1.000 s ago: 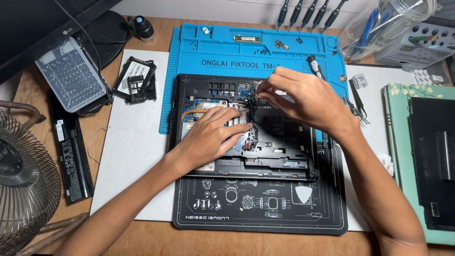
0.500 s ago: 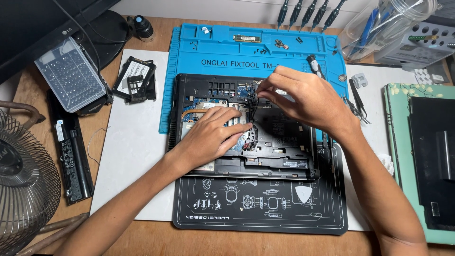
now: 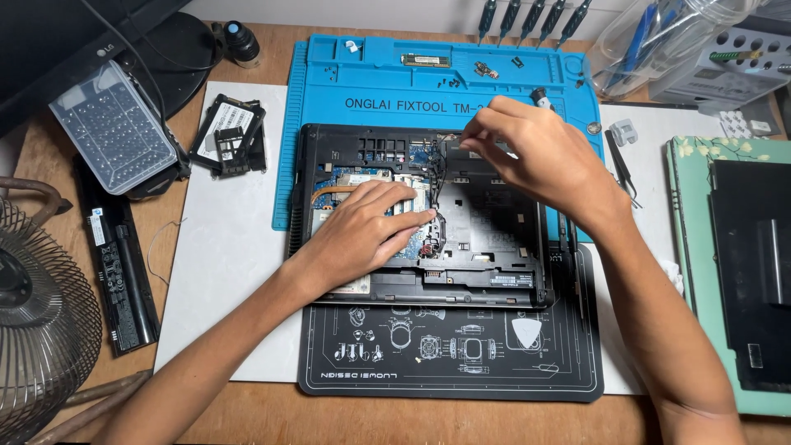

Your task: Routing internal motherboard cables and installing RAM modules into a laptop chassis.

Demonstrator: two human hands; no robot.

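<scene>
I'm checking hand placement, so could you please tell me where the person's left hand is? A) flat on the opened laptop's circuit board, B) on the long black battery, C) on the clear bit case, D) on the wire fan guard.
A: the left hand lies palm down on the circuit board inside the opened laptop.

blk laptop [image 3: 486, 239], blue mat [image 3: 329, 124], blk mat [image 3: 445, 363]

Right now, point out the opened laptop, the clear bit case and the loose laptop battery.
opened laptop [image 3: 494, 239]: head view, on its bare black inner frame.
clear bit case [image 3: 114, 130]: head view, on the middle of its lid.
laptop battery [image 3: 122, 264]: head view, on its long black body.
</scene>
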